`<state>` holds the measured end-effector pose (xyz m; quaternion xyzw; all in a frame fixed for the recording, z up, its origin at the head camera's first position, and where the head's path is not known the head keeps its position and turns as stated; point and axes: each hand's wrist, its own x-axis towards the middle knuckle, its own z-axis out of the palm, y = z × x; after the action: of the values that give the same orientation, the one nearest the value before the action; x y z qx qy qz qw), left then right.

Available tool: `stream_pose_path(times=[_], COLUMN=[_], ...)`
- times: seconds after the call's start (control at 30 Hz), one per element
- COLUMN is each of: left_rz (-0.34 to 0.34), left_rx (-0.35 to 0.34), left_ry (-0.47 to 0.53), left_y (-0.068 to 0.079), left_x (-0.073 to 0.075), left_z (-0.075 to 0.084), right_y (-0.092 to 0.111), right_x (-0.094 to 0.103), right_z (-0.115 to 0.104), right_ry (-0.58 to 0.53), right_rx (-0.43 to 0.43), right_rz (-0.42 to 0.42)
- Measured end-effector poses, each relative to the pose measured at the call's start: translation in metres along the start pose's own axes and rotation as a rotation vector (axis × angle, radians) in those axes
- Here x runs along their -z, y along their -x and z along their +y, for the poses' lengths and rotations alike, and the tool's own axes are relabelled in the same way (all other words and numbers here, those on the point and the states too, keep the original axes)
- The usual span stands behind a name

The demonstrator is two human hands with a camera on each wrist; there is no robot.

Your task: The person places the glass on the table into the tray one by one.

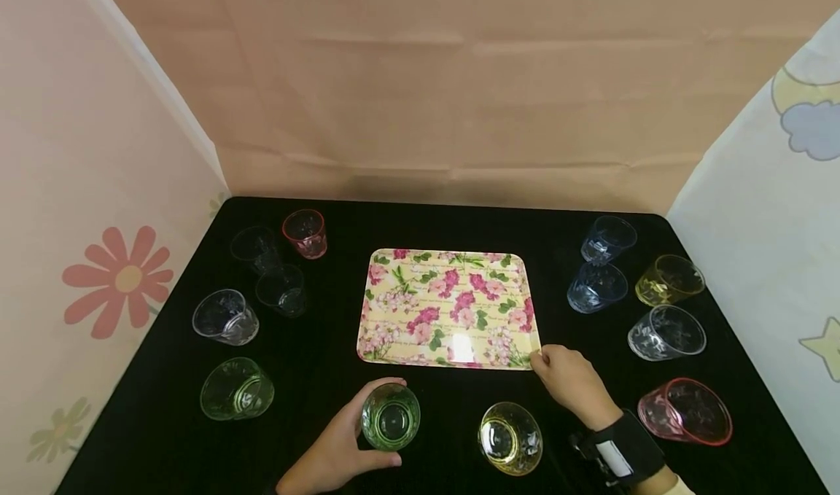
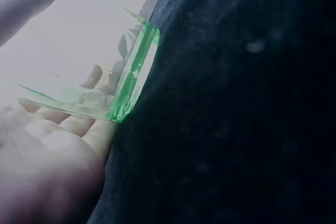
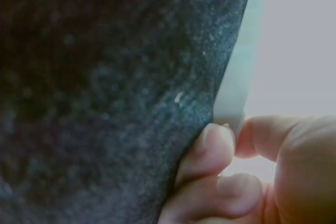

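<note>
My left hand [image 1: 337, 444] is wrapped round a green glass [image 1: 391, 417], its thumb on the near side and its fingers on the far side. In the left wrist view the green base of that glass [image 2: 135, 72] is close to the dark tabletop, with fingers [image 2: 86, 129] behind its wall. My right hand [image 1: 571, 382] pinches the near right corner of a flowered tray [image 1: 453, 305] between thumb and finger. The right wrist view shows the tray's pale edge [image 3: 233, 87] caught there. Between the two hands stands a yellow glass [image 1: 510, 439].
At the left are a red-rimmed glass [image 1: 305, 234], a clear glass [image 1: 226, 318], a green glass [image 1: 237, 389] and dark glasses [image 1: 282, 291]. On the right stand blue glasses [image 1: 596, 289], a yellow one [image 1: 669, 280], a clear one [image 1: 666, 332] and a red one [image 1: 685, 411], near my right forearm.
</note>
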<state>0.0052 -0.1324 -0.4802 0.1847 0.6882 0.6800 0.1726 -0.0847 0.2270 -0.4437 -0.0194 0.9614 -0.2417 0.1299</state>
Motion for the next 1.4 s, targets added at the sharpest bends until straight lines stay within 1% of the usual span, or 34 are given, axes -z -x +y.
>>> stream_pose_path(times=[0.2, 0.3, 0.37, 0.43, 0.6, 0.67, 0.73, 0.8, 0.87, 1.0, 1.17, 1.27, 1.4], left_rz=[0.027, 0.051, 0.072, 0.109, 0.237, 0.281, 0.309, 0.334, 0.361, 0.412, 0.458, 0.475, 0.496], left_rx=[-0.003, 0.024, 0.022, 0.027, -0.001, -0.023, -0.041, -0.044, -0.029, 0.022, 0.079, 0.095, 0.084], left_ry=[-0.029, -0.042, -0.057, -0.092, -0.197, -0.221, -0.237, -0.246, -0.259, -0.282, -0.307, -0.311, -0.305], left_y=[-0.004, -0.009, -0.013, -0.019, -0.037, -0.046, -0.054, -0.063, -0.071, -0.086, -0.102, -0.11, -0.121], left_x=[0.001, 0.005, 0.008, 0.012, 0.018, 0.019, 0.022, 0.025, 0.028, 0.035, 0.044, 0.05, 0.058], left_z=[0.006, 0.015, 0.021, 0.028, 0.048, 0.055, 0.062, 0.067, 0.071, 0.076, 0.077, 0.076, 0.076], right_y=[0.0, 0.0, 0.001, 0.001, 0.001, 0.0, 0.0, -0.001, -0.001, 0.0, 0.0, -0.001, -0.001], right_x=[-0.001, -0.001, -0.001, 0.0, -0.001, -0.001, -0.002, -0.002, -0.003, -0.002, -0.002, -0.002, -0.002], right_z=[0.002, 0.002, 0.002, 0.001, 0.002, 0.003, 0.003, 0.003, 0.003, 0.002, 0.001, 0.001, 0.002], right_ry=[0.003, 0.007, 0.007, 0.006, 0.004, 0.003, 0.002, 0.001, 0.0, -0.003, -0.003, -0.006, -0.007], right_rx=[0.001, 0.003, 0.005, 0.001, 0.0, 0.005, 0.005, 0.005, 0.003, -0.007, -0.009, -0.004, -0.011], right_rz=[0.005, 0.011, 0.011, 0.011, 0.012, 0.017, 0.019, 0.021, 0.021, 0.021, 0.023, 0.024, 0.018])
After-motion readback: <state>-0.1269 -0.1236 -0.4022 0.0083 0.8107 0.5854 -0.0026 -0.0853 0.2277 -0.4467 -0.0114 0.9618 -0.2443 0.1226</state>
